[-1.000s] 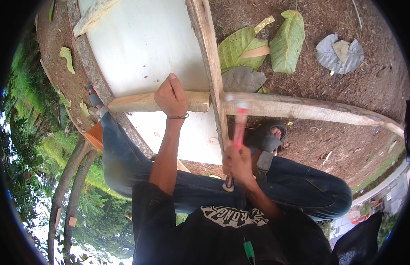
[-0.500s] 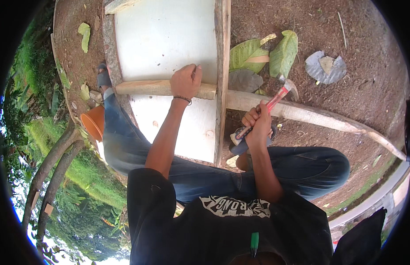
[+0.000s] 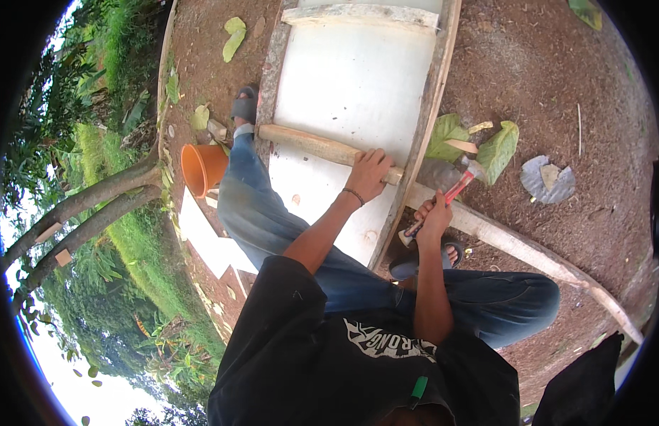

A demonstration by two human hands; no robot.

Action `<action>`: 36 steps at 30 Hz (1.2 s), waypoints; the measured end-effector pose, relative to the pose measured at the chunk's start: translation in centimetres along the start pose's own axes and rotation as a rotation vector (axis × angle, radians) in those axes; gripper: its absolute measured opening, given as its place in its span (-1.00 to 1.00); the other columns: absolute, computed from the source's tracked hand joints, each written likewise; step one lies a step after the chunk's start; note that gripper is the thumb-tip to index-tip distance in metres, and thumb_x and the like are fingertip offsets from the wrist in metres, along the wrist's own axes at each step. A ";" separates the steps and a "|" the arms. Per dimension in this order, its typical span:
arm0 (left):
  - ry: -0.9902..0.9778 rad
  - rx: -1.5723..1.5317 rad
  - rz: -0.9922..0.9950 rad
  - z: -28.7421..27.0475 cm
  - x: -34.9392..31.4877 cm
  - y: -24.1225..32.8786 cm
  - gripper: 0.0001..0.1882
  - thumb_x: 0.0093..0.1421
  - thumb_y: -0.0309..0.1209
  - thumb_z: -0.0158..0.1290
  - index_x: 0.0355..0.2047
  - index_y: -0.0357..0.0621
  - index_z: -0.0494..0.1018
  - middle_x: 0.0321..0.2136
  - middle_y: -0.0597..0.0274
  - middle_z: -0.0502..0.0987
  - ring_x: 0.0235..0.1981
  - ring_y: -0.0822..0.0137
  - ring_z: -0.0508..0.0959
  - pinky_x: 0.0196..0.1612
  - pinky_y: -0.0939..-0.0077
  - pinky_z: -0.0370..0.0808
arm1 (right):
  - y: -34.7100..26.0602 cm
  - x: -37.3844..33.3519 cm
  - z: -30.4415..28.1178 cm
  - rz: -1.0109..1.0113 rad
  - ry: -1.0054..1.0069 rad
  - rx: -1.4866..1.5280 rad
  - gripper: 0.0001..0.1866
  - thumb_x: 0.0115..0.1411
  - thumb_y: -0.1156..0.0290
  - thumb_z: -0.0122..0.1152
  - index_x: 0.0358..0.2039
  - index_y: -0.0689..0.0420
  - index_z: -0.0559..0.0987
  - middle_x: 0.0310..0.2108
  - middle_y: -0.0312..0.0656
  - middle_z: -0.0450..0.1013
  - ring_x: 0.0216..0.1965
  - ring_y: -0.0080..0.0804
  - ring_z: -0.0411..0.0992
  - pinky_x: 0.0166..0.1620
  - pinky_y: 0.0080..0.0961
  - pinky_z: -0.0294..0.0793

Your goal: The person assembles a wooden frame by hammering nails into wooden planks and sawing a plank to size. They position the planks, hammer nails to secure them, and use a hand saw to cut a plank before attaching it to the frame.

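Note:
A white panel [image 3: 351, 85] lies on the ground before me inside a rough wooden frame, whose right rail [image 3: 430, 106] runs away from me. Across the panel goes a short wooden bar [image 3: 308, 144]. Near the bar's right end, close to the rail, my left hand [image 3: 370, 172] grips it from above, fingers curled over the wood. To the right of the frame, my right hand [image 3: 434, 215] is closed round the handle of a hammer [image 3: 457, 189] with a red shaft. The hammer's metal head points up and away from me, above the ground.
A long pale plank [image 3: 528, 252] stretches right from the frame. Another crosspiece [image 3: 365, 15] spans the panel's far part. An orange bucket [image 3: 203, 170] stands left, near my sandalled foot [image 3: 245, 106]. Large leaves [image 3: 498, 153] lie on the soil, with a grey dried leaf [image 3: 547, 179] farther right.
My left hand has moved right along the bar toward its end, from a fist to a grip over it. The hammer stays in my right hand. The whole view has turned and shifted.

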State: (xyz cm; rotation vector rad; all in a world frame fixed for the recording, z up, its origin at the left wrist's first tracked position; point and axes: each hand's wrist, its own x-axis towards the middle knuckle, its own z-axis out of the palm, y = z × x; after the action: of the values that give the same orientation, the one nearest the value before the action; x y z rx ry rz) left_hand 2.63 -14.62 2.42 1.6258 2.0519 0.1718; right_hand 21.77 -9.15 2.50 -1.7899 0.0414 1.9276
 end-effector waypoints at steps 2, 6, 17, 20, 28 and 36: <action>0.044 -0.014 -0.002 -0.1 0.3 0.5 -0.55 -0.12 -0.60 0.21 -0.17 -0.02 0.45 -0.20 0.20 0.39 -0.01 0.12 0.41 0.03 0.15 0.22 | 0.0 -0.1 -0.7 -0.009 -0.007 -0.033 -0.71 0.39 0.24 0.12 -0.43 -0.02 0.27 -0.66 -0.40 0.17 -0.72 -0.59 0.14 -0.64 -0.51 0.13; -0.085 -0.024 -0.061 -0.5 0.8 0.4 -0.56 -0.14 -0.64 0.17 -0.20 -0.01 0.44 -0.19 0.20 0.39 -0.02 0.11 0.40 0.00 0.17 0.21 | -0.2 1.2 -0.3 -0.035 -0.040 -0.067 -0.73 0.38 0.26 0.11 -0.43 0.01 0.28 -0.65 -0.40 0.17 -0.71 -0.59 0.14 -0.63 -0.52 0.14; -0.140 0.053 -0.333 0.6 0.5 3.1 -0.45 -0.01 -0.51 0.22 0.05 -0.08 0.41 0.14 -0.09 0.29 0.37 -0.13 0.13 0.40 -0.45 -0.11 | 0.0 1.2 1.9 -0.270 -0.051 -0.293 -0.76 0.37 0.30 0.17 -0.35 0.15 0.37 -0.63 -0.33 0.25 -0.71 -0.58 0.20 -0.67 -0.51 0.20; -0.034 0.088 -0.441 1.6 -0.2 6.0 -0.33 0.07 -0.40 0.21 0.21 -0.15 0.30 0.28 -0.23 0.19 0.48 -0.26 -0.10 0.37 -0.59 -0.23 | -2.2 1.7 3.1 -0.401 -0.109 -0.269 -0.75 0.37 0.31 0.18 -0.36 0.16 0.37 -0.63 -0.33 0.26 -0.71 -0.58 0.20 -0.68 -0.50 0.21; -0.389 0.131 -0.548 1.8 1.9 4.9 0.05 0.06 -0.28 0.26 0.48 -0.19 -0.05 0.49 -0.27 -0.14 0.52 -0.26 -0.27 0.36 -0.62 -0.35 | -2.4 2.2 3.2 -0.347 -0.212 -0.395 -0.74 0.35 0.32 0.19 -0.39 0.18 0.39 -0.65 -0.30 0.29 -0.74 -0.53 0.22 -0.67 -0.46 0.26; -0.352 0.178 -0.623 2.1 1.1 5.8 0.03 0.20 -0.23 0.16 0.53 -0.09 -0.21 0.50 -0.18 -0.12 0.54 -0.15 -0.25 0.40 -0.54 -0.32 | 1.5 3.7 -0.5 -0.299 -0.088 -0.508 -0.75 0.28 0.32 0.19 -0.42 0.23 0.41 -0.68 -0.22 0.31 -0.75 -0.40 0.28 -0.67 -0.38 0.30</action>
State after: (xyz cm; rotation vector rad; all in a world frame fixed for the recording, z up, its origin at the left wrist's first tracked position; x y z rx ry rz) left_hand 8.52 -12.42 2.57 0.9433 2.2143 -0.4898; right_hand 21.69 -9.40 -1.52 -1.8739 -0.7643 1.8996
